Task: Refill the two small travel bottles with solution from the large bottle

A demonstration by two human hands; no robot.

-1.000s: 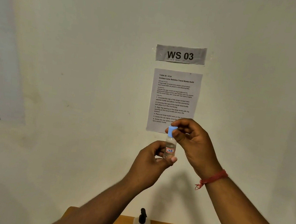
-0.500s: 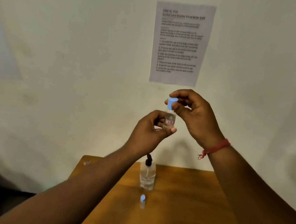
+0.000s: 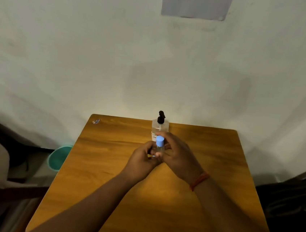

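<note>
One small travel bottle [image 3: 159, 150] with one blue cap [image 3: 160, 141] was in view; a second could not be seen. One large bottle [image 3: 159, 128] with one black pump top [image 3: 161, 116] stood on the one desk [image 3: 210, 159]. Two hands showed, a left hand [image 3: 141, 162] and a right hand [image 3: 180, 156]. There was one red wristband [image 3: 199, 181], one teal bucket [image 3: 59, 157], and one printed sheet [image 3: 196, 3] on the wall.

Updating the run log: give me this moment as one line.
left hand: holds small travel bottle | right hand: beside it, grip unclear | blue cap: on | large bottle: standing behind, on table
</note>
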